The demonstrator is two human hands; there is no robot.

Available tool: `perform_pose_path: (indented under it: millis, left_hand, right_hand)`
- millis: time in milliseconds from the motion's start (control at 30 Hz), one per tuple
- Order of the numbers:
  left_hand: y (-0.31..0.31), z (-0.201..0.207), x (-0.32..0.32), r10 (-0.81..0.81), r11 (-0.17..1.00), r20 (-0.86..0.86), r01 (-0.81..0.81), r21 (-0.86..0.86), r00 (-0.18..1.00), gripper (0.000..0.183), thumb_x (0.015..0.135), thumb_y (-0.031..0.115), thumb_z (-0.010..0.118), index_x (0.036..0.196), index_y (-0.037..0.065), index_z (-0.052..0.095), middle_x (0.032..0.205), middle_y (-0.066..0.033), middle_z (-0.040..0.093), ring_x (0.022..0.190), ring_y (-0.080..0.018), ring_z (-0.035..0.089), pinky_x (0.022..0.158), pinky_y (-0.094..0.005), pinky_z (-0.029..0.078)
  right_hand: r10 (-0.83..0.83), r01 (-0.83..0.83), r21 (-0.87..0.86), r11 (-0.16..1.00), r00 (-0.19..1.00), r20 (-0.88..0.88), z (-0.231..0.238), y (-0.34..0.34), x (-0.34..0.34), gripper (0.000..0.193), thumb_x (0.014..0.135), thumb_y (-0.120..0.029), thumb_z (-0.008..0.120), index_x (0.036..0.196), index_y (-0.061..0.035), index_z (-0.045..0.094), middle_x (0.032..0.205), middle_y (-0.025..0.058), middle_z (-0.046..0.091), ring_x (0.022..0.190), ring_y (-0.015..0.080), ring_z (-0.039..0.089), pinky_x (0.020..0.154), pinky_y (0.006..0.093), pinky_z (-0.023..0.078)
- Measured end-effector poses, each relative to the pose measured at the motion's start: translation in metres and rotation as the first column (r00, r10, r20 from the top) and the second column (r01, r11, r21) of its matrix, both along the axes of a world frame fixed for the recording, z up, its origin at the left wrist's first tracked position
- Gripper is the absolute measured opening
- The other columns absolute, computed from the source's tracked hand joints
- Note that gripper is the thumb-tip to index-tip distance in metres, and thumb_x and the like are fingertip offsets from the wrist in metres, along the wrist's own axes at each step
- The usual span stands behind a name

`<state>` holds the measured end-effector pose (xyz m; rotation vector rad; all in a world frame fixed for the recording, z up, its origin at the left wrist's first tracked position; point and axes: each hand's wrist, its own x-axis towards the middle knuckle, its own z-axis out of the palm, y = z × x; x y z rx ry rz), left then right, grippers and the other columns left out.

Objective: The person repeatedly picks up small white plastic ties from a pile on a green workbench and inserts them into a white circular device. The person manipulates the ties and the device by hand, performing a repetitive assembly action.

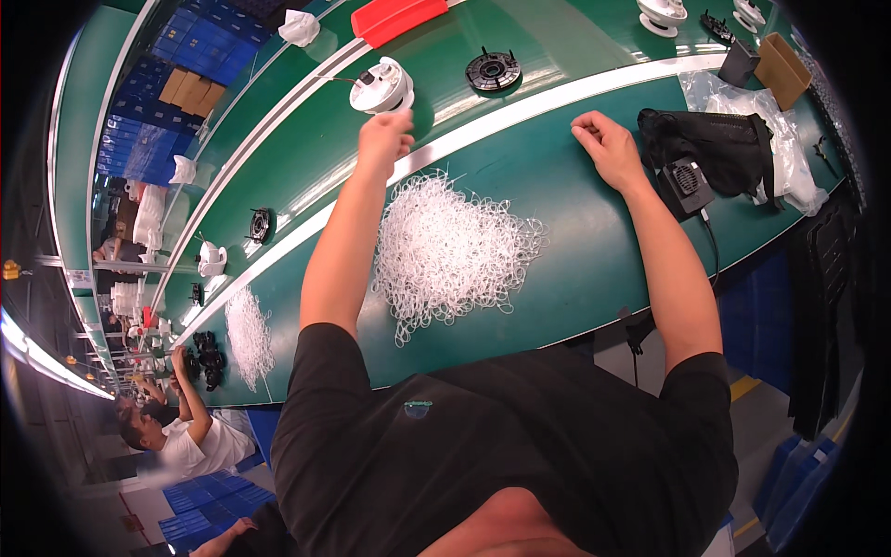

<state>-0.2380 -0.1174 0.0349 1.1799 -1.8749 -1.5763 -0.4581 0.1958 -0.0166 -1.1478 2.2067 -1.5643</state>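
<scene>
My left hand (pixel 385 141) is over the conveyor's near edge, just below a round white device housing (pixel 382 87) with a thin dark lead. Its fingers are loosely curled and slightly apart, with nothing visible in them. Above the green worktable my right hand (pixel 607 148) has thumb and fingers a little apart and holds nothing I can see. Between my forearms lies a broad heap of looped white cable ties or cords (pixel 455 251); their exact kind is too small to tell. A round black part (pixel 493 71) sits on the conveyor, right of the white housing.
To the right are a black bag (pixel 710 148), a small black fan-like device (pixel 687 181) with a cable, and clear plastic wrap (pixel 798 176). A red tray (pixel 394 19) stands beyond the conveyor. At left, a person (pixel 200 446) works beside another white heap (pixel 249 339).
</scene>
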Motion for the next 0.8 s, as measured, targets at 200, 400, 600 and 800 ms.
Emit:
perform_pose_path:
  millis: [200,400,600,800]
  left_hand:
    - [0.072,0.009,0.017,-0.321,0.595,0.660,0.687,-0.417,0.679,0.022,0.079,0.015,0.078,0.094,0.002,0.067,0.083,-0.0088,0.070,0.077,-0.0217,0.067,0.070,-0.0363,0.052]
    - [0.084,0.008,0.011,-0.328,0.533,0.758,0.773,-0.344,0.564,0.017,0.080,0.009,0.074,0.094,0.002,0.067,0.084,-0.0110,0.070,0.080,-0.0256,0.067,0.072,-0.0374,0.052]
    - [0.078,-0.005,0.006,-0.468,0.631,0.560,0.702,-0.330,0.684,0.014,0.086,0.008,0.068,0.098,0.001,0.067,0.083,-0.0071,0.067,0.077,-0.0162,0.062,0.072,-0.0318,0.050]
    - [0.077,-0.005,-0.009,-0.509,0.771,0.355,0.599,-0.217,0.784,0.016,0.089,0.008,0.066,0.100,-0.002,0.069,0.085,-0.0029,0.067,0.077,-0.0100,0.059,0.070,-0.0273,0.049]
  right_hand:
    - [0.016,-0.015,0.042,0.999,1.000,-0.027,0.003,-0.001,0.003,0.019,0.092,-0.022,0.067,0.101,-0.0054,0.068,0.085,0.0041,0.068,0.072,0.0149,0.060,0.071,0.0303,0.049]
    - [0.014,-0.012,0.053,0.999,0.999,-0.042,0.004,0.001,0.005,0.019,0.092,-0.022,0.066,0.101,-0.0057,0.068,0.085,0.0045,0.069,0.072,0.0154,0.060,0.071,0.0308,0.049]
    - [0.020,-0.018,0.059,0.998,0.999,-0.046,0.008,0.001,0.006,0.018,0.092,-0.022,0.066,0.101,-0.0059,0.068,0.085,0.0045,0.069,0.071,0.0152,0.060,0.070,0.0311,0.049]
    - [0.017,-0.015,0.056,0.998,0.999,-0.039,0.007,0.002,0.005,0.018,0.092,-0.021,0.067,0.100,-0.0057,0.068,0.085,0.0043,0.069,0.071,0.0151,0.060,0.070,0.0309,0.049]
